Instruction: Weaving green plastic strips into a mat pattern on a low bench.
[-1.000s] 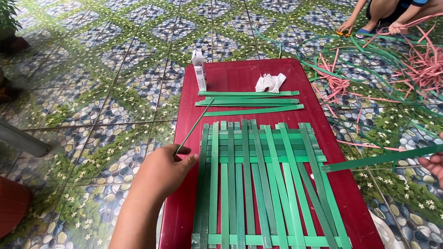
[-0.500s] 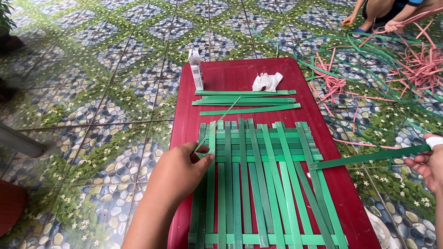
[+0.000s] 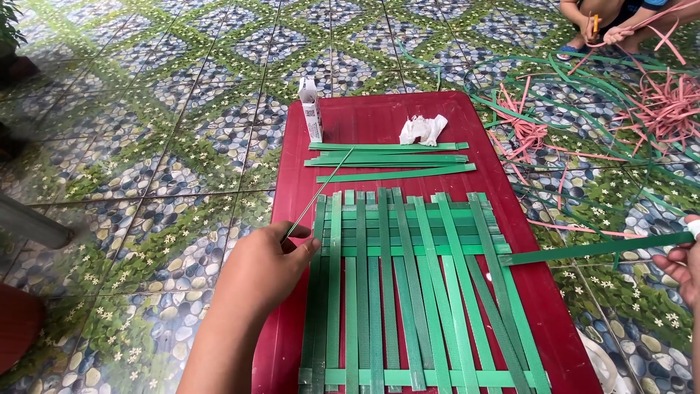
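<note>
A half-woven mat of green plastic strips point(image 3: 408, 284) lies on a dark red tabletop point(image 3: 379, 117). My left hand point(image 3: 266, 270) rests at the mat's left edge and pinches a thin green stick point(image 3: 321, 191) that slants up and away. My right hand point(image 3: 682, 263), at the right border of the view, grips the end of a long green strip point(image 3: 594, 248) that runs leftward into the weave. Three loose green strips point(image 3: 390, 159) lie across the table above the mat.
A small white carton point(image 3: 311, 109) and a crumpled white cloth point(image 3: 421, 129) sit at the table's far end. Pink and green strips point(image 3: 642, 102) litter the patterned tile floor at the right, where another person's hands point(image 3: 609, 29) work.
My left hand has slid right onto the mat's left edge, the stick tilting with it. My right hand has come further into view, holding the long strip.
</note>
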